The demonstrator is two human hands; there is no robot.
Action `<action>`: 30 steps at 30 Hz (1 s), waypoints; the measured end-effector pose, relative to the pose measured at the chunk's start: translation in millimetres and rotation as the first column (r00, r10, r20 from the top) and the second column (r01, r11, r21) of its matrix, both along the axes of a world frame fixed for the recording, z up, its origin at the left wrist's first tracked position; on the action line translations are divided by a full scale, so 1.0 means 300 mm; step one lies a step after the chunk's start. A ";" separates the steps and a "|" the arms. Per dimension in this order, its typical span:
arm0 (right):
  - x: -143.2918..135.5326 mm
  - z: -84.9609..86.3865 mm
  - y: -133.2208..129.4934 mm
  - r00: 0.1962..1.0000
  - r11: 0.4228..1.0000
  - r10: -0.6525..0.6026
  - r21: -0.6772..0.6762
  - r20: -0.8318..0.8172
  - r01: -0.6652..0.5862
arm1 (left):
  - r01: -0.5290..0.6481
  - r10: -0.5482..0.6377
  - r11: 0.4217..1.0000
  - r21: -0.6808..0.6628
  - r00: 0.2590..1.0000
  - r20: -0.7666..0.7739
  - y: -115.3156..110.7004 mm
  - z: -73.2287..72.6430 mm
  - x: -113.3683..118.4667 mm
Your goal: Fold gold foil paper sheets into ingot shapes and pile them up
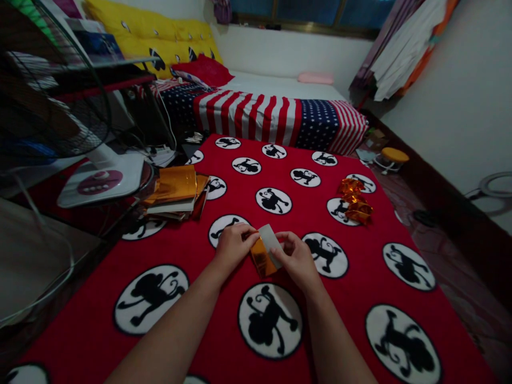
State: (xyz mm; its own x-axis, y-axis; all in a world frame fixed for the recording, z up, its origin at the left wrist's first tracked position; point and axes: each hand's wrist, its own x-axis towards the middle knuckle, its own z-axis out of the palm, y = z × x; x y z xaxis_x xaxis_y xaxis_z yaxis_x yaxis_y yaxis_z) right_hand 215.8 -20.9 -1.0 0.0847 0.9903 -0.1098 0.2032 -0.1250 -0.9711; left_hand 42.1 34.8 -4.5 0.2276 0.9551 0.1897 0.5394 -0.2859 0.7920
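**Desk:** What sits at the far left of the frame?

**Photographer:** A standing fan [52, 101], its wire cage dark and blurred, cut off by the left edge. Its white base [100, 181] carries a pinkish round control panel. Thin cables loop beside it; where they lead is too dim to follow.

**Desk:** And next along?

**Photographer:** A loose stack of gold foil sheets [176, 192], glossy and flat, some showing pale undersides, lying on the edge of a red fleece blanket [360, 288]. The blanket is soft-looking, printed with white circles holding black monkey figures. How many sheets are in the stack cannot be counted.

**Desk:** The hands?

**Photographer:** At the blanket's centre. The left hand [232, 246] pinches the upper left edge of a small folded foil piece [264, 250], fingers pressed together on it. The right hand [296, 258] nips the opposite edge between thumb and fingertips. The piece is rectangular, shiny gold on one face, matte silver-white on the other, held just above the blanket between both hands. Its lower corner is partly covered by the right thumb.

**Desk:** To the right?

**Photographer:** A small heap of crumpled gold foil shapes [356, 202], well apart from the hands; their exact forms are hard to make out. Behind, a bed with a stars-and-stripes cover [280, 114], smooth and striped, and yellow pillows [152, 37]. By the right wall, a round yellow stool [394, 156]. Hanging cloth [404, 48] is cut off at the top.
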 end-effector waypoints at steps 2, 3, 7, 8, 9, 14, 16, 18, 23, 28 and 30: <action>-0.002 0.002 -0.002 0.973 0.995 -0.058 0.090 0.224 0.039 | -0.041 0.056 0.994 0.104 0.988 -0.142 -0.004 0.002 0.007; -0.003 0.007 -0.004 0.938 0.986 -0.109 0.159 0.328 0.059 | -0.060 0.087 0.988 0.146 0.979 -0.186 -0.005 0.004 0.009; -0.005 0.049 -0.033 0.813 0.909 -0.263 0.415 0.519 0.030 | -0.032 0.089 0.973 0.227 0.965 -0.247 -0.002 0.010 0.010; -0.006 0.059 -0.046 0.819 0.904 -0.238 0.428 0.522 -0.010 | 0.012 0.047 0.974 0.225 0.966 -0.256 0.001 0.008 0.008; -0.008 0.066 -0.061 0.835 0.907 -0.182 0.417 0.520 -0.062 | 0.058 0.001 0.974 0.220 0.966 -0.259 0.003 0.005 0.007; -0.020 0.040 -0.143 0.857 0.927 0.086 0.275 0.508 -0.256 | 0.208 -0.159 0.957 0.202 0.958 -0.237 0.009 -0.008 0.000; -0.022 0.018 -0.169 0.860 0.933 0.096 0.255 0.502 -0.253 | 0.270 -0.217 0.945 0.184 0.939 -0.265 0.007 0.001 -0.010; -0.021 0.001 -0.189 0.864 0.933 0.093 0.261 0.495 -0.250 | 0.345 -0.283 0.924 0.166 0.907 -0.311 0.001 0.021 -0.026; -0.021 -0.011 -0.224 0.847 0.920 0.069 0.295 0.527 -0.259 | 0.555 -0.444 0.817 0.154 0.777 -0.445 -0.031 0.073 -0.088; -0.029 -0.015 -0.237 0.838 0.923 0.033 0.305 0.544 -0.235 | 0.647 -0.468 0.718 0.254 0.721 -0.511 -0.065 0.053 -0.123; -0.030 -0.017 -0.236 0.840 0.923 0.021 0.312 0.543 -0.224 | 0.675 -0.499 0.675 0.298 0.714 -0.491 -0.073 0.036 -0.124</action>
